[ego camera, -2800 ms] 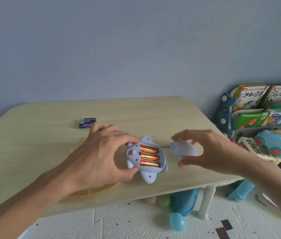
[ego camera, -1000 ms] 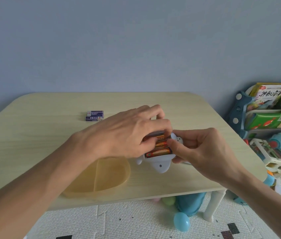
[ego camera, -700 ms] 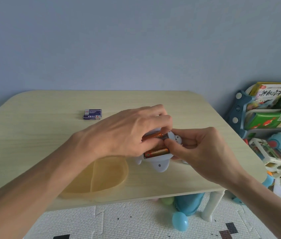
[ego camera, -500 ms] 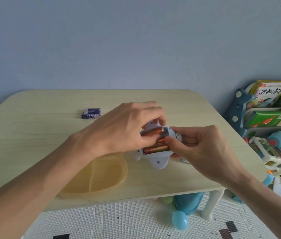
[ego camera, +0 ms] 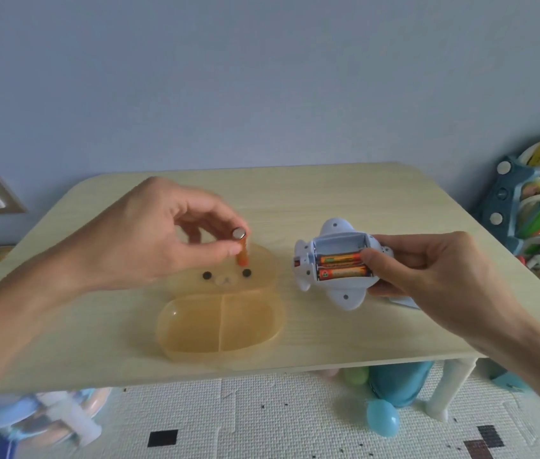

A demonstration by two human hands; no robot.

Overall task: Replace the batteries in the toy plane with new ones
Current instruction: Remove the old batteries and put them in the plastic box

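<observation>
Orange cylindrical battery (ego camera: 243, 255) pinched upright by left grip (ego camera: 162, 240).
Probably light, slick, best held mid-barrel; right grip (ego camera: 427, 273) clasps pale plastic toy plane (ego camera: 345, 293).

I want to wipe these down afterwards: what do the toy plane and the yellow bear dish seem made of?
Toy plane: apparently hard moulded plastic, pale blue-white, smooth with a dull sheen; moulded compartment walls and rounded wings suggest it. Bear dish: translucent amber, smooth, probably plastic or silicone; the look alone cannot settle which.
</observation>
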